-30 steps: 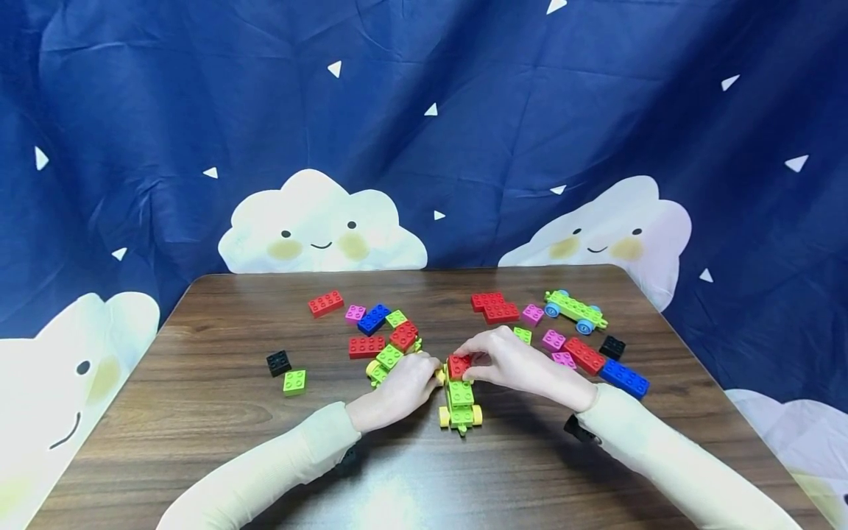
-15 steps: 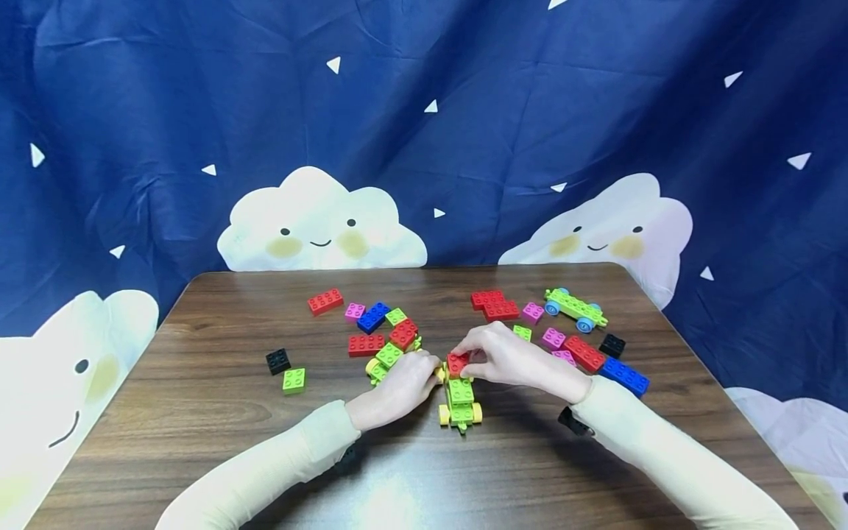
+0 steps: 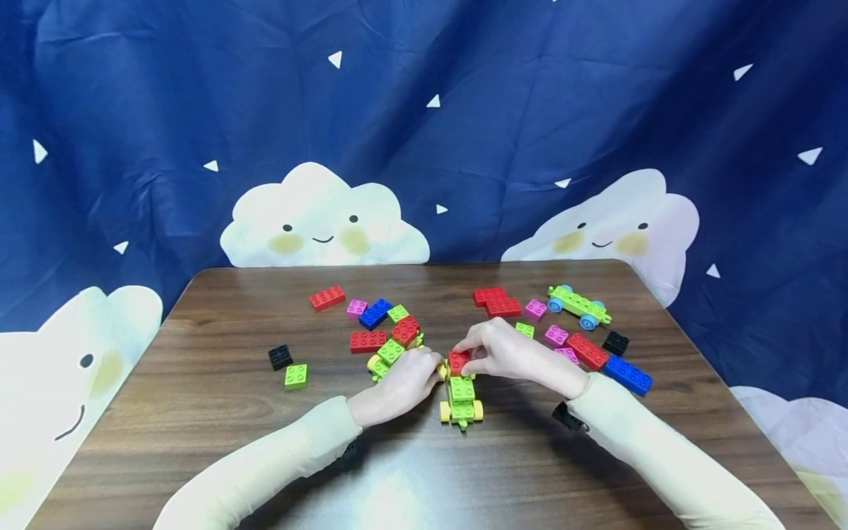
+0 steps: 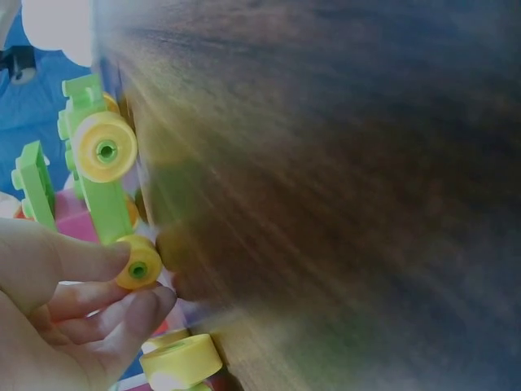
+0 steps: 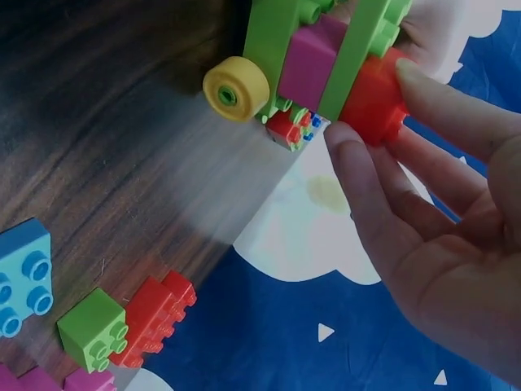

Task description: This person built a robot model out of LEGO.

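Right hand pinching the red brick atop the green car, left hand pinching a yellow wheel! The car stands on the desk between them, loose bricks beyond, a blue-wheeled car far off to the right.

Brown wood-grain table, scattered bricks, blue-wheeled green base, yellow-wheeled toy vehicles

Head camera: high, set back, facing forward and down across dark-brown wood-grain table to blue cloud-print cloth backdrop. 2 wrist cameras: close in, tipped sideways, 1 at bare left hand, 1 at bare right hand; all 3 views share the lime-green, yellow-wheeled plastic brick car.
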### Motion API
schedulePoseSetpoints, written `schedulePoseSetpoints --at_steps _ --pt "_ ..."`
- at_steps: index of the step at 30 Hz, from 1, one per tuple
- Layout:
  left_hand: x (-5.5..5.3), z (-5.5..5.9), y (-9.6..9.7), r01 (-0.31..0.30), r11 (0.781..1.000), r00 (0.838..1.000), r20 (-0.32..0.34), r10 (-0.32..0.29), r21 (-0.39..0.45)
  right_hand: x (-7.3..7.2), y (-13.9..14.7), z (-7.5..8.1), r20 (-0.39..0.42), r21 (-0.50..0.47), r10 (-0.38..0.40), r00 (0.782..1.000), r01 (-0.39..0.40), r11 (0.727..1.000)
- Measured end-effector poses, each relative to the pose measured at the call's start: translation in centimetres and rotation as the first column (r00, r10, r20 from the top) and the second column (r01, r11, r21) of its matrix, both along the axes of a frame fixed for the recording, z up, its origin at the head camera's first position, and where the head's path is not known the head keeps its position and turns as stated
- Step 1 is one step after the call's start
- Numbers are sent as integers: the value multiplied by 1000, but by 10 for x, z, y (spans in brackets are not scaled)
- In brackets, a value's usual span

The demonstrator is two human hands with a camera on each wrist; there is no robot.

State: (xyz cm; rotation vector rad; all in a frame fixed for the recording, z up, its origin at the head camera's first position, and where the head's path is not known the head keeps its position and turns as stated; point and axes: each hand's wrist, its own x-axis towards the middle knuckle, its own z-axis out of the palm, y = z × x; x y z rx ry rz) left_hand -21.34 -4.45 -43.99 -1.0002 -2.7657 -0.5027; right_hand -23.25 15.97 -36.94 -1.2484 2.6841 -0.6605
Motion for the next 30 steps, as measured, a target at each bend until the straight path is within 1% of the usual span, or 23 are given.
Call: schedulePoseSetpoints --at_steps 4,10,16,22,25,30 --pt "-1 0 0 1 1000 1000 0 -1 -3 -1 0 0 6 4 9 1000 -9 1000" --pt "0 -3 -1 17 999 999 -35 -15 32 -1 -1 -2 -29 3 29 999 -29 1000" --pt "0 -3 -1 25 999 999 -40 -23 40 1 0 -2 -35 -3 32 999 -32 999" --pt "-1 0 0 20 999 999 -32 -19 38 5 -1 2 -70 41 -7 998 10 999" --pt "-1 1 0 22 999 999 -27 -21 39 7 -2 2 -103 62 -25 994 31 998" --pt "0 -1 0 21 999 1000 -22 -20 39 8 -2 0 -102 68 -44 994 51 996"
